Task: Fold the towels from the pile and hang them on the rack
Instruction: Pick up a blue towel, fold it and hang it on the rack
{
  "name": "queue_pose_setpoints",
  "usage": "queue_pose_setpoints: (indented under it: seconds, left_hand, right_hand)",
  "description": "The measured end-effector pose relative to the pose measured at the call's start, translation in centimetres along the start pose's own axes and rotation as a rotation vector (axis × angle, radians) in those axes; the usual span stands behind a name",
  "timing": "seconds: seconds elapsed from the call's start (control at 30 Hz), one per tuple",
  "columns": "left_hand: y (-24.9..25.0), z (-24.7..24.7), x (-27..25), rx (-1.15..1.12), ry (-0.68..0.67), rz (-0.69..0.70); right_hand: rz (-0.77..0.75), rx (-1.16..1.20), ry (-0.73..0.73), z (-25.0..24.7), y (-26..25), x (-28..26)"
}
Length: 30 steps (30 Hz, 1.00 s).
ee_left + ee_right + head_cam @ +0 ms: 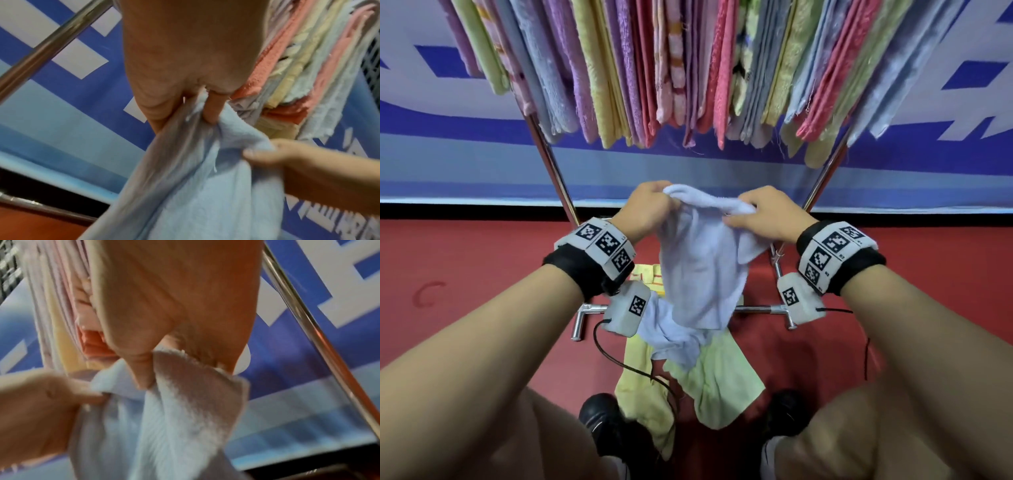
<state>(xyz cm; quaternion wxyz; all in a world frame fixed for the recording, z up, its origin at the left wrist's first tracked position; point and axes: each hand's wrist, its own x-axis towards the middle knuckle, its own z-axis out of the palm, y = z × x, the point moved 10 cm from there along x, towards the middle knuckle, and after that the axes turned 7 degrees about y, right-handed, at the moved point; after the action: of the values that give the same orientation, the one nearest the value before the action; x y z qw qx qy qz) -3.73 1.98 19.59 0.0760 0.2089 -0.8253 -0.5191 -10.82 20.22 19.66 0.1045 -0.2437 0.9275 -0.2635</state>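
Note:
A pale blue towel (702, 270) hangs crumpled between both hands, below the hanging towels. My left hand (650, 205) grips its top edge at the left; the left wrist view shows the cloth (185, 186) pinched between thumb and fingers. My right hand (763, 216) pinches the top edge at the right, with the cloth (185, 410) bunched under the thumb. Beneath them a pile lies on the red floor: another pale blue towel (674, 335) over yellow-green towels (719, 387). The rack (551, 161) carries several folded towels (688, 68) in many colours.
The rack's chrome legs (825, 174) slant down to a low crossbar (756, 310) just behind the pile. A blue and white banner wall (448, 154) stands behind the rack. My knees and black shoes (602, 418) flank the pile. Cables hang from both wrist cameras.

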Motion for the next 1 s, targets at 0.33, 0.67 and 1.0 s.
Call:
queue_pose_setpoints:
  seconds: [0.33, 0.67, 1.0]
  left_hand:
    - [1.7, 3.0, -2.1, 0.124, -0.184, 0.122]
    - [0.2, 1.8, -2.3, -0.306, -0.155, -0.096]
    - [0.7, 0.5, -1.5, -0.205, 0.040, 0.043]
  right_hand:
    - [0.082, 0.241, -0.026, -0.1, -0.3, -0.2]
    - [-0.078, 0.328, 0.138, -1.4, -1.2, -0.7]
    - [-0.044, 0.041, 0.007, -0.5, -0.6, -1.1]
